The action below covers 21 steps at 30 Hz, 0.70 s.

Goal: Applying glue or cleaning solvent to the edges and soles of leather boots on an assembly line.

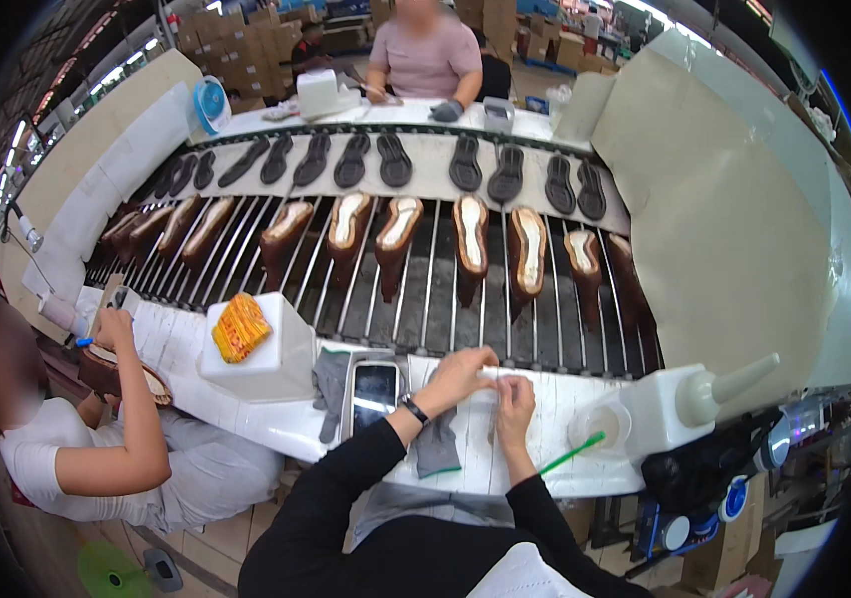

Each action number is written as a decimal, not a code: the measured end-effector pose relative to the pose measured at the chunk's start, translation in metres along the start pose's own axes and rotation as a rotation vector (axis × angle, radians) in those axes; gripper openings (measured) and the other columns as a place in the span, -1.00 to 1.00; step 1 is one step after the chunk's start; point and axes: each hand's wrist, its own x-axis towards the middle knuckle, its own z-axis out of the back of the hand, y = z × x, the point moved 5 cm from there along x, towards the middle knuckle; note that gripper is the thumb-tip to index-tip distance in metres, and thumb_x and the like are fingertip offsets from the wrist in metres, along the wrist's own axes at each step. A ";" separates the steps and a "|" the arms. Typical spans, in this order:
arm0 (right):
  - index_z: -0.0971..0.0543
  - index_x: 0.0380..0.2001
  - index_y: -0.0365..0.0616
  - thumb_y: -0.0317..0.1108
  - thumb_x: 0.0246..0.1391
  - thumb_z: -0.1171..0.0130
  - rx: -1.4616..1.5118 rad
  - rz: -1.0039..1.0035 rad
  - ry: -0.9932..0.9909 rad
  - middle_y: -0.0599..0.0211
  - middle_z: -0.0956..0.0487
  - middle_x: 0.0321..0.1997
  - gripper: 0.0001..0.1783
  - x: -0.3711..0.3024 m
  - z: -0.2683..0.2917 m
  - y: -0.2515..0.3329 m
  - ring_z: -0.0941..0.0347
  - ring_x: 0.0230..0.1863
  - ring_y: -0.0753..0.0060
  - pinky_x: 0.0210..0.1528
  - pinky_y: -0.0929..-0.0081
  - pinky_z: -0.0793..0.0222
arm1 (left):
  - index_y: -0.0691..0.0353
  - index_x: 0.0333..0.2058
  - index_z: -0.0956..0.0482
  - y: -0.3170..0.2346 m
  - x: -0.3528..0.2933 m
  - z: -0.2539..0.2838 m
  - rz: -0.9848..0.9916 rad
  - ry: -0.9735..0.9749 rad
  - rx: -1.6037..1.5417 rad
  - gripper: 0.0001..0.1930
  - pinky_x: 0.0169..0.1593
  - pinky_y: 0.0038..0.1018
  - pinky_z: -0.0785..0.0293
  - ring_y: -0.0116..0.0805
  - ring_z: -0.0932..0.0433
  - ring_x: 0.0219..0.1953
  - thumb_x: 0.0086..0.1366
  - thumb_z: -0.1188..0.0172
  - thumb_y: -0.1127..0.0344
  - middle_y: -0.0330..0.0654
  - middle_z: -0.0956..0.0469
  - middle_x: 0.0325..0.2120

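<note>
Over the white bench top, my left hand and my right hand come together, fingertips bent and pressed inward. Whatever they pinch, if anything, is too small to make out. Below my left wrist lies a grey work glove with a green hem. To the left of it, a phone rests in a light tray, and another grey glove lies beside that. On my right stands a whitish cup with a green-handled brush leaning out, next to a white jug with a long spout.
Brown shoe uppers stand soles-up along a roller conveyor; black soles line the strip behind. A white box carries a yellow packet. One co-worker handles a shoe at left; another sits opposite.
</note>
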 end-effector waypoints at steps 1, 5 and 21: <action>-0.51 -0.45 -0.24 -0.39 0.13 -0.15 -0.085 0.028 0.014 0.22 -0.51 -0.39 -0.86 -0.002 0.003 -0.005 -0.42 -0.27 0.25 -0.15 0.36 -0.30 | 0.20 -0.22 -0.53 0.001 0.003 0.000 0.001 0.026 0.000 -0.63 -0.17 -0.37 -0.50 -0.20 -0.59 -0.22 0.01 -0.41 0.23 -0.13 -0.61 -0.30; -0.48 -0.45 -0.25 -0.37 0.15 -0.13 -0.212 0.064 0.018 0.18 -0.47 -0.42 -0.82 -0.009 0.006 0.001 -0.38 -0.35 0.26 -0.24 0.35 -0.28 | 0.18 -0.24 -0.51 -0.001 -0.006 -0.010 -0.020 0.036 -0.021 -0.65 -0.17 -0.27 -0.49 -0.07 -0.59 -0.22 0.02 -0.38 0.21 -0.14 -0.61 -0.34; -0.44 -0.44 -0.26 -0.36 0.23 -0.03 -0.120 -0.045 -0.008 0.15 -0.46 -0.42 -0.80 0.003 0.001 -0.006 -0.36 -0.34 0.19 -0.24 0.31 -0.25 | 0.20 -0.24 -0.54 -0.007 0.001 0.004 -0.009 0.021 -0.074 -0.68 -0.18 -0.36 -0.50 -0.20 -0.59 -0.23 0.04 -0.38 0.24 -0.17 -0.61 -0.30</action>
